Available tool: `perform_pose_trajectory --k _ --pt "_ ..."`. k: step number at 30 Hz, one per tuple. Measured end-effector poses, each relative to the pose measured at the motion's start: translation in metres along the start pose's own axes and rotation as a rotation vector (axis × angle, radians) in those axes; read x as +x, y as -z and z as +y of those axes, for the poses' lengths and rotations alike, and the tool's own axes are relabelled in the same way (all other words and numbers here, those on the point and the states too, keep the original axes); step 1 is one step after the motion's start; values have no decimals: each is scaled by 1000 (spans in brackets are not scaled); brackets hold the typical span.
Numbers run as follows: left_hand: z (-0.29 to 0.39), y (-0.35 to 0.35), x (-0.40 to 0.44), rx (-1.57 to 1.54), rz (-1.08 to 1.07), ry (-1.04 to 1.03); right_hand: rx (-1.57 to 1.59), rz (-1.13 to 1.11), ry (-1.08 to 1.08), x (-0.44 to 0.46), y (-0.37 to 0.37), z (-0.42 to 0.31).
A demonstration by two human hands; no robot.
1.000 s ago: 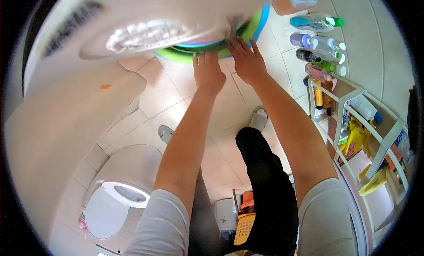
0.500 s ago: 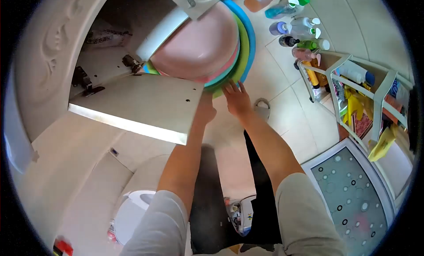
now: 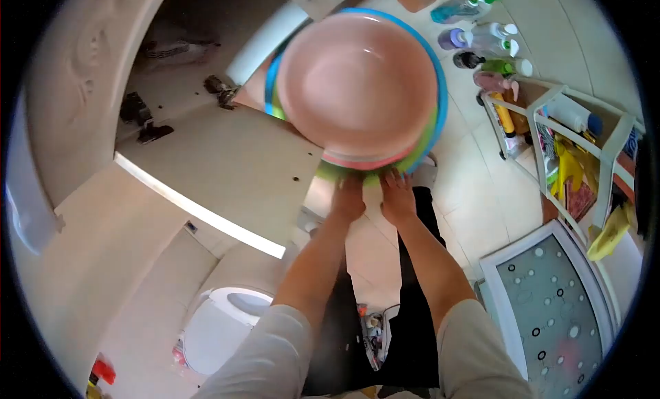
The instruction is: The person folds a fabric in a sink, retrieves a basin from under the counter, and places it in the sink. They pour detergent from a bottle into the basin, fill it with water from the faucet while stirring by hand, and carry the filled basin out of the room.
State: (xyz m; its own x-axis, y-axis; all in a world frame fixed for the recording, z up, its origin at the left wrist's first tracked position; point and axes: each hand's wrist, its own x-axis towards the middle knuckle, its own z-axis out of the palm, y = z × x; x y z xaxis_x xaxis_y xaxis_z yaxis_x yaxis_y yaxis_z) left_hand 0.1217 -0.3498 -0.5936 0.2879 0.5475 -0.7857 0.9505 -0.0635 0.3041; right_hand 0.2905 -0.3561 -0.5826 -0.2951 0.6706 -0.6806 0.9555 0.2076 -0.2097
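Observation:
A nested stack of round plastic basins sits in front of me, with a pink basin (image 3: pixel 357 86) on top. Under it show the rims of a green basin (image 3: pixel 421 151) and a wide blue basin (image 3: pixel 442 89). At the near edge of the stack, my left hand (image 3: pixel 350 198) grips the rim, its fingertips partly hidden. Just right of it, my right hand (image 3: pixel 397 195) has its fingers hooked on the same near rim. Left of the basins, the cabinet door (image 3: pixel 234 175) stands swung out from the dark cabinet interior (image 3: pixel 206 27).
Several pump and spray bottles (image 3: pixel 457 38) stand on the tiled floor to the right. Beyond them is a white rack (image 3: pixel 536 103) holding bottles and yellow gloves. A patterned glass-topped panel (image 3: pixel 550 303) lies lower right, and a toilet (image 3: pixel 220 330) is at lower left.
The stack of basins has come out from beside the cabinet, toward me and to the right in view. Both hands have moved with it, the left now beside the right at the rim.

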Motion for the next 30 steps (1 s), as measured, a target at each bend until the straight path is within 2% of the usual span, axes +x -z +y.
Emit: perform_pose_trajectory --k 1,5,6,9,10,13,14,16,17,19,20,21,23,24,27,28,29,30 --pt "11 15 -8 40 -163 48 11 -8 -3 -6 -4 -1" --pt "13 -31 -16 38 -123 -23 54 -67 -18 -38 -14 1" --pt "15 -36 -25 21 8 -51 63 -86 -23 -44 -17 2" --pt "9 -44 -29 -424 71 -59 77 -106 -49 -50 -24 3" --pt "17 -28 -37 -688 61 248 88 -54 -30 -51 -24 5" --pt "33 21 -50 -958 1025 512 209 35 -54 -44 -24 7" --pt "35 51 -58 -971 1137 513 309 29 -177 -30 -48 25" --pt "37 114 -82 -1008 1113 463 1128 315 -490 -13 -68 63" --pt "38 137 -90 -1023 1096 423 1844 637 -656 -8 -49 75" --pt "30 153 -93 -1093 1143 165 2127 716 -795 -6 64 84" --pt "35 162 -92 -1206 1114 278 2039 687 -766 -5 93 87" --pt "32 161 -88 -1181 1148 208 1947 656 -737 0 109 91" --pt "26 152 -80 -1132 1221 73 1316 582 -728 26 107 101" --pt "32 158 -78 -1012 1320 15 1006 534 -705 38 103 107" --pt "39 161 -80 -1021 1370 0 1205 715 -670 51 87 129" --pt "37 162 -82 -1008 1341 -22 1439 792 -686 34 133 111" --pt "34 163 -86 -995 1309 -39 1681 852 -601 19 160 104" --pt "33 165 -88 -985 1278 -61 1744 871 -610 5 177 101"
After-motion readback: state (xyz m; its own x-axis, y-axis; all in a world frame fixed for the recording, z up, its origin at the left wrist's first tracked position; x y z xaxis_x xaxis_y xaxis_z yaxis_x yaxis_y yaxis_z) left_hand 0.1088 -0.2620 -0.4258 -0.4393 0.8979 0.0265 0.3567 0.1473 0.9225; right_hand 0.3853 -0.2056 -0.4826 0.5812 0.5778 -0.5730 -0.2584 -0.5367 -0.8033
